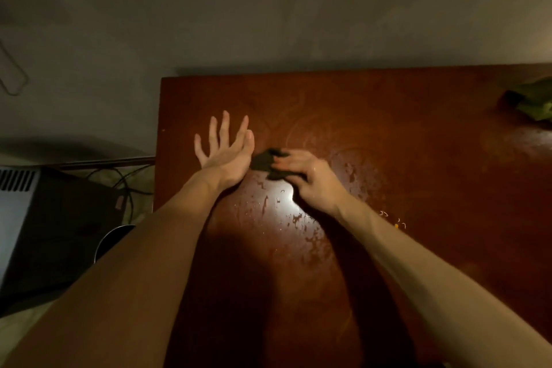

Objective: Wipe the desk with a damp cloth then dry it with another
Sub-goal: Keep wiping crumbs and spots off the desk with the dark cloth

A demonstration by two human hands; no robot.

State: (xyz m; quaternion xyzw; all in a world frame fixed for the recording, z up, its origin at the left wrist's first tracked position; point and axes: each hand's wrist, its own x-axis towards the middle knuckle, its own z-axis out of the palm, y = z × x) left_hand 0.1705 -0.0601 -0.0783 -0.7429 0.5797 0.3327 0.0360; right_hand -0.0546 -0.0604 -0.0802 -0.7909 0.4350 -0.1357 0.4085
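Observation:
The reddish-brown wooden desk point(418, 158) fills the right and lower part of the view, with wet streaks and droplets around its middle. My right hand point(310, 179) grips a small dark damp cloth point(264, 161), its fingers curled over the cloth on the desk top. Just left of the cloth, my left hand point(224, 152) is held with straight, spread fingers, its edge toward the desk near the left side. A second cloth, green and crumpled point(534, 101), lies at the far right edge of the desk.
A pale wall stands behind the desk. Left of the desk sit a dark box-like appliance point(44, 233) with a vent grille and some black cables point(125, 179). A few small yellow specks point(397, 222) lie on the desk right of my right forearm.

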